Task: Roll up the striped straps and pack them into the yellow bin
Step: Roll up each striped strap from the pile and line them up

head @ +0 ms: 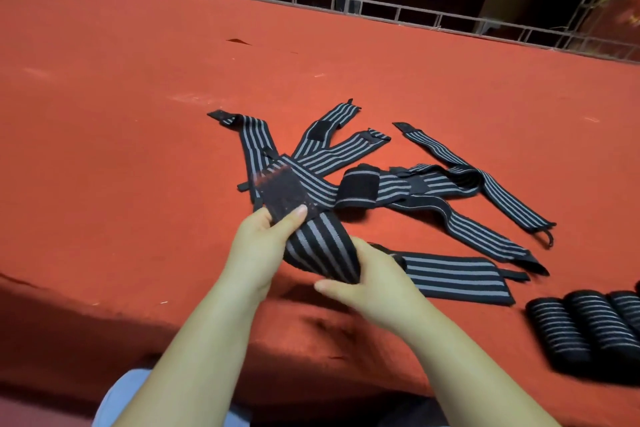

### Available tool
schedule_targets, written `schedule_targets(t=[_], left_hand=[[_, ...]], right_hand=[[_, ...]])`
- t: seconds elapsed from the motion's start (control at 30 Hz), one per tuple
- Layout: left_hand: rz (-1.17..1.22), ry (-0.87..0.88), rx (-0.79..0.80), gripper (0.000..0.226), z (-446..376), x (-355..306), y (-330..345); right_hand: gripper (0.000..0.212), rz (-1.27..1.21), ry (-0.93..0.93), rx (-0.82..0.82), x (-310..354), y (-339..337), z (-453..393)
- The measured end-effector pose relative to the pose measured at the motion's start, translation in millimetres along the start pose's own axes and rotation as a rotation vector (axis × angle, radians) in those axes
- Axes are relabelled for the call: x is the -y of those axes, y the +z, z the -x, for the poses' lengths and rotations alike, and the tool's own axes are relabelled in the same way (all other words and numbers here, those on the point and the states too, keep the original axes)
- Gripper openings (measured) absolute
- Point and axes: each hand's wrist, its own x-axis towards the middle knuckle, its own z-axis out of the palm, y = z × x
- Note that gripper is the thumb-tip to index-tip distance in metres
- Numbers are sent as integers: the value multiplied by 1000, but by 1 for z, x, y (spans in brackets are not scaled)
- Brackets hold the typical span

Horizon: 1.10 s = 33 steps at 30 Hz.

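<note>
A: Nearest the lens, at the bottom of the frame, were two forearms, and just above them the hands. What did each hold?

B: Both held one striped strap (pixel 320 246) at centre frame. The left hand (pixel 258 246) pinched its black hook patch end under the thumb; the right hand (pixel 367 282) curled round the lower fold.

A: And its long axis?

B: It ran from upper left to lower right, between the two hands, lifted off the red tabletop (pixel 138 114). I'd judge the right hand better placed to start the roll.

A: The rest?

B: Loose straps (pixel 415 184) lay tangled just beyond, and finished rolls (pixel 588 326) sat at the lower right edge. No yellow bin was in view.
</note>
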Motion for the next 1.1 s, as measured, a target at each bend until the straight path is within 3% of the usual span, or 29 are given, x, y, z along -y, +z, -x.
schedule_targets(t=[0.1,0.2,0.3,0.37,0.43,0.5,0.57,0.6,0.67,0.73,0.77,0.93,1.0,1.1], left_hand=[[109,-53,-177,9,-9,9,-15],[80,-70,-300,7,-15,18,-37],[-299,-34,-399,17,-20,29,-57],[-648,-56,-419,33,-20,40,-62],[-1068,-99,-403,52,-19,48,-64],[-1223,-94,-455,84,-18,52,-65],[-1240,28,-495,109,-16,47,-62],[-1269,83,-438,110,-14,46,-58],[-1330,108,-168,98,-10,45,-40],[-1461,-3,116,89,-2,53,-23],[-1522,-58,182,89,2,59,-18],[-1620,-125,178,90,1,66,-16],[-1638,-143,177,90,-1,65,-14],[-1636,-139,157,89,0,65,-9]], right_hand=[[39,613,5,47,-13,-6,-13],[21,481,125,147,-20,-33,-28],[34,213,203,228,-17,-61,-35],[44,263,223,227,-20,-61,-38],[42,378,239,267,-30,-48,-38],[40,475,247,303,-40,-35,-34],[43,516,274,283,-45,-30,-31],[45,538,282,273,-45,-30,-31],[44,577,281,277,-45,-31,-32],[42,587,288,329,-43,-35,-34],[41,592,311,385,-41,-39,-34],[38,790,454,702,-44,-86,-20],[33,816,473,688,-52,-110,-14],[31,795,416,476,-64,-142,-7]])
